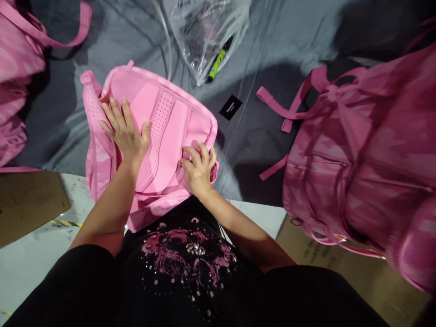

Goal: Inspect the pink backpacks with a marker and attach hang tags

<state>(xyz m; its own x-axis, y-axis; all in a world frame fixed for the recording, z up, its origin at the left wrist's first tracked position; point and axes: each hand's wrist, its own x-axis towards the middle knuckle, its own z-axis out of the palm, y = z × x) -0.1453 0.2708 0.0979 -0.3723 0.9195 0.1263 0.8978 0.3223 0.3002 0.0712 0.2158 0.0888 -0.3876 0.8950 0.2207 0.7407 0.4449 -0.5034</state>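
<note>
A pink backpack lies opened out in front of me, its smooth lining and a perforated strap-like strip showing. My left hand rests flat on the left part of the lining, fingers spread. At the right side of the same backpack, my right hand touches the inside with bent fingers held apart. Its thumb is partly hidden, and I see nothing separate held in it. The camouflage-patterned outer side panel of the backpack folds out on the left.
A larger pink camouflage backpack stands at right, straps reaching over the grey cloth. Another pink bag is at far left. A clear plastic bag, a green-and-black marker and a black card lie beyond.
</note>
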